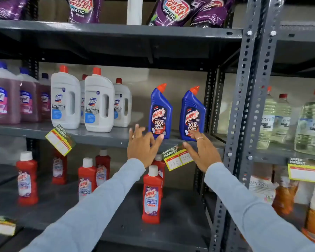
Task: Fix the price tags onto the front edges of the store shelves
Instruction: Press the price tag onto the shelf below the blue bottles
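Observation:
A yellow and green price tag (pixel 177 158) with handwritten numbers hangs tilted on the front edge of the middle grey shelf (pixel 98 136), below two blue Harpic bottles (pixel 160 111). My left hand (pixel 144 144) is just left of the tag with fingers spread, holding nothing. My right hand (pixel 201 151) is just right of it, fingers apart, its thumb close to the tag's right end. Whether either hand touches the tag I cannot tell. Another tag (pixel 60 140) hangs crooked further left on the same edge.
White Domex bottles (pixel 98 102) and pink cleaner bottles (pixel 5 99) stand on the middle shelf. Red Harpic bottles (pixel 152 195) fill the shelf below. A perforated grey upright (pixel 244 113) divides off the right bay, which holds clear bottles (pixel 311 122) and a blank tag (pixel 305 172).

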{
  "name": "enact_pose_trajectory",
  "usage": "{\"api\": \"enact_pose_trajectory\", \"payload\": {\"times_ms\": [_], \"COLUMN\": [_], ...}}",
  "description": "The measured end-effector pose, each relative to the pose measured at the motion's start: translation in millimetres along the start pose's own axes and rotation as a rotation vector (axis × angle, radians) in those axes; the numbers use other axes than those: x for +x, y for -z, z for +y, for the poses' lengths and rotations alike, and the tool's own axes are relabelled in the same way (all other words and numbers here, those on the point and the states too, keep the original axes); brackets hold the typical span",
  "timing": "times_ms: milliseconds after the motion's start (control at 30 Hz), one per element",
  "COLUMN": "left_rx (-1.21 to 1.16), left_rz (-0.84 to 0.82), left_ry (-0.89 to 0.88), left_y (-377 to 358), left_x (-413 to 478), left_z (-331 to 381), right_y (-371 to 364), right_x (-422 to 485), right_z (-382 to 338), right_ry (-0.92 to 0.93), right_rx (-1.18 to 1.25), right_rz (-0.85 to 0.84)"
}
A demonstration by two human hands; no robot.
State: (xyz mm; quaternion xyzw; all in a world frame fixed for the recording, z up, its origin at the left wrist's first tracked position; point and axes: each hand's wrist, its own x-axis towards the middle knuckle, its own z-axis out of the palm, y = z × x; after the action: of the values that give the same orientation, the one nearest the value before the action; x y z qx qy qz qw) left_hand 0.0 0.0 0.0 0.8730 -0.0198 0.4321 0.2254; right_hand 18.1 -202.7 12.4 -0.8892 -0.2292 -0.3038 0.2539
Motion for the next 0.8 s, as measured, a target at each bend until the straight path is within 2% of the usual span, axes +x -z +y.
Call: {"api": "enact_pose_trajectory", "payload": {"times_ms": [33, 100, 333, 433, 633, 800], "left_rx": [-0.016, 0.035, 0.162, 0.164, 0.232, 0.106], "left_rz": [-0.071, -0.169, -0.285, -0.274, -0.338, -0.340], "left_ry": [0.064, 0.066, 0.026, 0.094, 0.126, 0.119], "left_y": [-2, -9, -24, -28, -24, -11], "left_x": [-4, -10, -9, -7, -4, -1], "left_z": [-3, -8, 2, 13, 18, 20], "right_y": [-4, -6, 7, 7, 0, 5], "right_x": [-2, -1, 25, 33, 30, 19], "right_z": [2, 5, -11, -18, -29, -23], "right_ry": [-0.049, -0.058, -0.001, -0.011, -0.086, -0.186], "right_rx": [0.033, -0.015, -0.293, -0.363, -0.374, -0.145], "right_rz": [-0.017, -0.056, -0.266, -0.321, -0.255, -0.129]}}
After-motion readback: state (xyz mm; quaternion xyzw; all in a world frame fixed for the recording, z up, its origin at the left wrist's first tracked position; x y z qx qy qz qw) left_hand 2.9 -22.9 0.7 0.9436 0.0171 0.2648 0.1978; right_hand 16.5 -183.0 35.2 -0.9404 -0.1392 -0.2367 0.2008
